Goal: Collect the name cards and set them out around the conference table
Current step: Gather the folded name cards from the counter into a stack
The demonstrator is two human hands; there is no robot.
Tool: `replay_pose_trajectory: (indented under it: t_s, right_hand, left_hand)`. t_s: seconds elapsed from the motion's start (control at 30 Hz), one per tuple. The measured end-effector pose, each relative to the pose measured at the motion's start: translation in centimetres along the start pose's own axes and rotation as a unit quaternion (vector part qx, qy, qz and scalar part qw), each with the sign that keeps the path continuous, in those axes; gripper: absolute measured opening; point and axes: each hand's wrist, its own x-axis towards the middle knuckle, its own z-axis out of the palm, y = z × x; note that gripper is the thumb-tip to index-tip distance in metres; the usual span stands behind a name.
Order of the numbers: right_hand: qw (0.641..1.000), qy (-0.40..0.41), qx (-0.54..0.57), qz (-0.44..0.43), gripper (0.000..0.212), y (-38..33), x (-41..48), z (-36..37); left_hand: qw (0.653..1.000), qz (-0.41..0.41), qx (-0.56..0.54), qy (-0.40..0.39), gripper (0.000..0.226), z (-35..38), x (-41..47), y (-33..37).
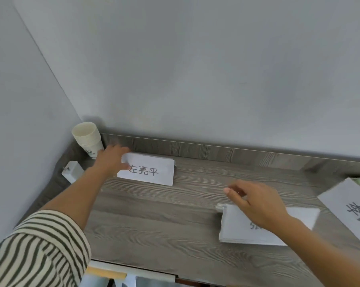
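A white name card [152, 170] printed with black characters lies near the back of a grey wood-grain counter [154, 214]. My left hand [110, 160] grips its left end, thumb over the paper. A second folded name card [264, 228] lies flat at the right. My right hand [257, 204] hovers over it, fingers spread and holding nothing. A third name card [353, 210] lies at the far right, cut off by the frame edge.
A stack of paper cups [88, 139] stands in the back left corner against the grey wall. A small white box [72, 171] lies beside it at the counter's left edge. A low raised lip [216, 151] runs along the back.
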Motion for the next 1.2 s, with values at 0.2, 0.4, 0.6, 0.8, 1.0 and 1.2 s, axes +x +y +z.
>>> replay_pose_trajectory:
  t_s: [0.2, 0.4, 0.6, 0.8, 1.0, 1.2]
  right_hand:
    - [0.993, 0.031, 0.111, 0.021, 0.053, 0.1, -0.1, -1.0]
    - [0.92, 0.167, 0.346, 0.076, 0.052, 2.4, -2.3, -5.3]
    - [0.866, 0.182, 0.461, 0.066, 0.067, 5.8, -6.6, -6.7]
    - [0.862, 0.164, 0.461, 0.131, 0.044, 8.5, -8.1, -3.6]
    - [0.853, 0.132, 0.473, 0.176, 0.038, 10.4, -8.6, -0.9]
    - [0.821, 0.061, 0.543, 0.163, 0.046, 9.8, -8.7, -0.5]
  left_hand:
    - [0.971, 0.078, -0.221, 0.045, 0.064, -3.2, -2.8, 2.7]
    - [0.929, 0.191, -0.31, 0.057, 0.034, -7.0, -8.0, 12.2]
    - [0.927, 0.297, -0.226, 0.029, 0.039, -4.8, -12.1, 22.1]
    - [0.953, 0.28, -0.107, 0.034, 0.044, -0.8, -14.0, 27.0]
    - [0.908, 0.128, -0.397, -0.022, 0.05, 2.9, -14.9, 27.0]
    - [0.741, -0.102, -0.664, -0.013, 0.029, 4.7, -16.7, 30.2]
